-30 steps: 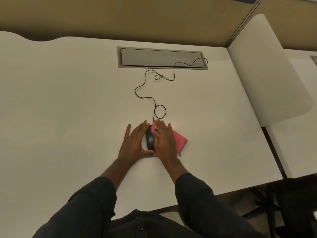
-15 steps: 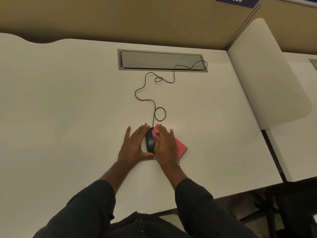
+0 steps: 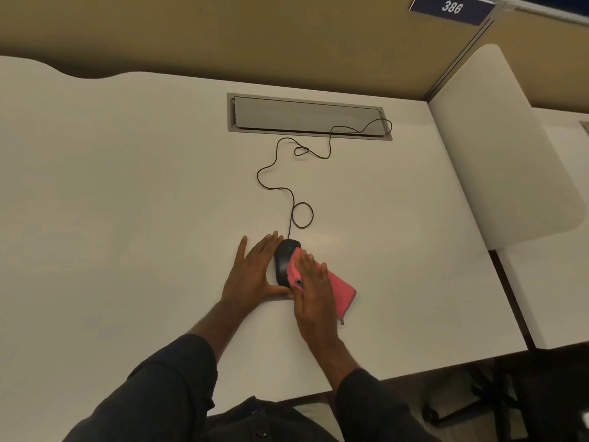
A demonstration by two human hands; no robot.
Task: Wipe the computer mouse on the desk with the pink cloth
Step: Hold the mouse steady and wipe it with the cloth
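Mid-wipe: black mouse [image 3: 283, 260] on white worktop [image 3: 127, 193], pink cloth [image 3: 338, 290] pressed on its right side.

Right hand [image 3: 314, 290] flat, fingers spread on the cloth, pressing not gripping. Left hand [image 3: 253, 271] open, cupped against mouse's left side, bracing it. Cable [image 3: 291, 204] loops back toward the grey hatch [image 3: 307, 116]. Next likely: sweep cloth over top and left flank, keep brace so mouse doesn't slide.

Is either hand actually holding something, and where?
The left hand steadies the mouse against its left side. The right hand lies flat, pressing the pink cloth onto the mouse's right side; neither is a closed grip.
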